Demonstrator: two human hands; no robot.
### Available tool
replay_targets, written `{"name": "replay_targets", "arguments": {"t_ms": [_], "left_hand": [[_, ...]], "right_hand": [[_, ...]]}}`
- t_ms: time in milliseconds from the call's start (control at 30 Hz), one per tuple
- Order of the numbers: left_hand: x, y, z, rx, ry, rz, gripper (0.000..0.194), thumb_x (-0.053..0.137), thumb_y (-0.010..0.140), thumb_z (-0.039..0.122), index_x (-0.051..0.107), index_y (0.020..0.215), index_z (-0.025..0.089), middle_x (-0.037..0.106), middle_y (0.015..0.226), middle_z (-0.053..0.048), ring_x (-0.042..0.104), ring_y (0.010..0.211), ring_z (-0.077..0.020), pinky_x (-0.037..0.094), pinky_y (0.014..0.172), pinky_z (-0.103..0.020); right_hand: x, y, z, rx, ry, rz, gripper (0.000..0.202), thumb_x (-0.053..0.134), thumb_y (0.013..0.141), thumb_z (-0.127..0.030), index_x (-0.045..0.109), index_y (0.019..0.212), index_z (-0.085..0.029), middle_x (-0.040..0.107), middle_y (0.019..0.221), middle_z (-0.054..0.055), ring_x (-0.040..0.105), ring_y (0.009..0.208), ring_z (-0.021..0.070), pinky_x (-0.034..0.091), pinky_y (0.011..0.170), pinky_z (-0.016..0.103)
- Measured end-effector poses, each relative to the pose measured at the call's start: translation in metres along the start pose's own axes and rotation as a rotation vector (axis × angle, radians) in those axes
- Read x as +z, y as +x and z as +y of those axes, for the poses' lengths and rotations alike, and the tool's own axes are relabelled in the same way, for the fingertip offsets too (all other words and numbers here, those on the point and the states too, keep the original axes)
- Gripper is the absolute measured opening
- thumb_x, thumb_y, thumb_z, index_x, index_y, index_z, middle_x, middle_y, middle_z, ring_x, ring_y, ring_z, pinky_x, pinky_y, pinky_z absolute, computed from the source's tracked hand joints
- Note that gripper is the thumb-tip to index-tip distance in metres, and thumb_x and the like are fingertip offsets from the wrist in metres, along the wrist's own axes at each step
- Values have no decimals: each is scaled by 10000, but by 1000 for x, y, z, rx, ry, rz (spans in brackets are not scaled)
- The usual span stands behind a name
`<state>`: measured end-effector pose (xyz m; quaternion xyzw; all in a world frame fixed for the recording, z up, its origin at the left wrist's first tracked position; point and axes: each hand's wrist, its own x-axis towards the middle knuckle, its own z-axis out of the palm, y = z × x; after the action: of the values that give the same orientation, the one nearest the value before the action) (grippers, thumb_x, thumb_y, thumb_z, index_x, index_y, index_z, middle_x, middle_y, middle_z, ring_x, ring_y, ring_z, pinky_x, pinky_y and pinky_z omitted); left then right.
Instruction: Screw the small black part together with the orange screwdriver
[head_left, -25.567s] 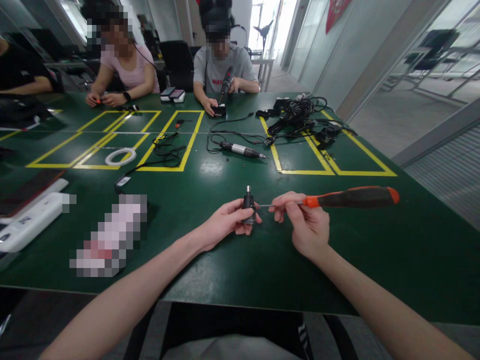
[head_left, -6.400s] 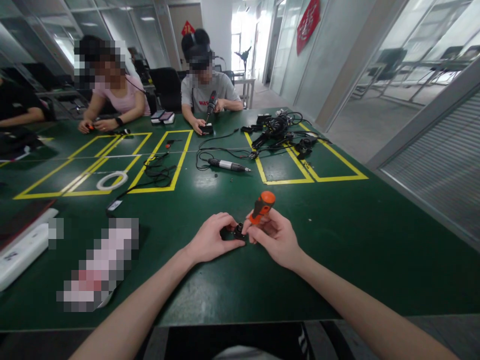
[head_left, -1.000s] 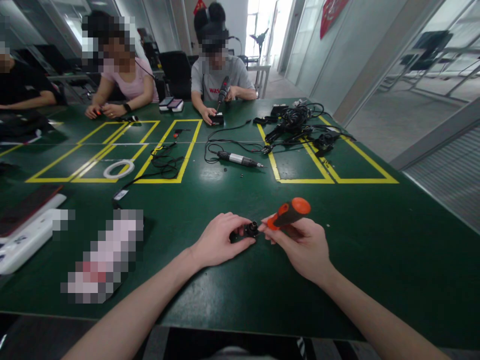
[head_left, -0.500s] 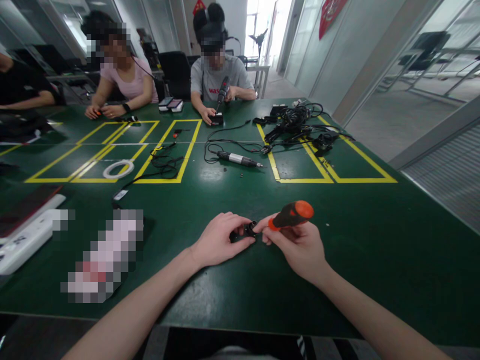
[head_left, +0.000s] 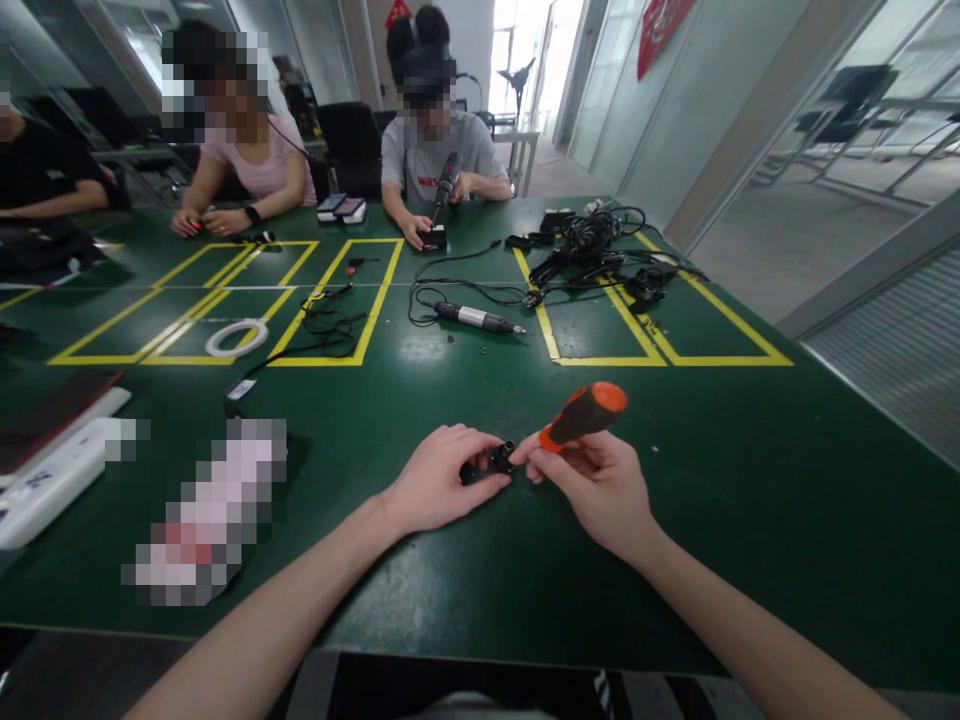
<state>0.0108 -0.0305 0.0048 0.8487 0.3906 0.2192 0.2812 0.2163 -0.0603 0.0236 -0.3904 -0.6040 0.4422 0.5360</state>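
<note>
A small black part (head_left: 504, 456) rests on the green table, gripped between the thumb and fingers of my left hand (head_left: 444, 478). My right hand (head_left: 600, 488) is closed on a screwdriver (head_left: 582, 417) with an orange and black handle. The handle leans up to the right, and its orange collar lies by my thumb and forefinger. My right forefinger reaches close to the black part; whether it touches is unclear. The screwdriver's shaft and tip are hidden by my fingers.
An electric screwdriver (head_left: 474, 317) with a cable lies ahead. Tangled black cables (head_left: 589, 245) sit back right. At left are a white tape ring (head_left: 236, 338), a power strip (head_left: 56, 480) and a blurred pink object (head_left: 217, 515). People sit across the table (head_left: 450, 290).
The screwdriver handle has tipped to stand more steeply in my right hand, and the right fingers have shifted slightly. My left hand and the black part look unmoved.
</note>
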Motion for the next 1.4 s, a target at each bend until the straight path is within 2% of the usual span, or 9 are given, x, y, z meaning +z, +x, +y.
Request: {"name": "replay_targets", "arguments": {"t_ms": [233,367,467,700,867,1000,1133,1233,1400], "left_hand": [[0,-1,1,5,-3,-4,181,735,934,312,706,1067,193,736,896,-17,641,823,-189,456,811,-335],[1,-1,0,8,-5,4,177,738,932,313,700,1055,190,735,902,-16,640,830,-187,454,815,-335],[0,0,0,-3,0,5,196,743,927,317,699,1073,194,737,903,-16,643,830,-189,460,813,-334],[-1,-1,1,0,10,5,192,731,934,314,700,1087,201,739,905,-16,647,836,-190,466,820,-339],[1,-1,-1,7,8,9,166,725,936,322,697,1045,201,732,893,-12,640,818,-184,462,814,-337],[1,0,-1,5,5,11,171,734,931,315,699,1045,193,727,881,-14,639,816,-187,457,809,-336],[0,-1,0,1,3,2,204,738,930,316,701,1092,198,732,893,-11,649,834,-190,466,824,-338],[-1,-1,1,-3,8,4,212,732,932,323,702,1104,203,733,899,-13,654,843,-192,475,830,-340],[0,-1,1,3,3,5,193,715,941,340,707,1078,204,730,891,-15,649,834,-191,471,824,-342]], "right_hand": [[-3,0,1,-29,28,-59,310,683,996,-475,739,866,-200,711,741,35,660,594,147,597,565,282],[1,-1,4,-28,99,-13,271,747,953,-485,707,967,-218,757,794,34,678,600,138,616,587,273],[2,-1,3,-3,91,35,299,790,916,-484,674,881,-211,751,752,35,665,574,137,617,575,273],[-4,1,-1,-21,17,-14,299,761,938,-468,732,815,-197,709,748,42,655,588,144,604,558,290],[0,1,2,-15,124,-28,288,726,963,-501,735,991,-214,763,811,47,675,602,147,618,575,300],[2,1,3,1,127,7,306,788,913,-502,686,880,-215,737,724,22,651,569,140,598,563,282],[-2,2,1,-25,47,14,323,806,892,-502,720,814,-200,713,762,38,626,566,135,573,537,282],[-4,2,1,-15,35,-6,355,769,919,-524,719,783,-201,670,703,24,621,559,143,562,528,290],[-2,3,2,8,116,-37,356,699,964,-562,732,975,-208,738,797,44,653,593,146,596,571,302]]}}
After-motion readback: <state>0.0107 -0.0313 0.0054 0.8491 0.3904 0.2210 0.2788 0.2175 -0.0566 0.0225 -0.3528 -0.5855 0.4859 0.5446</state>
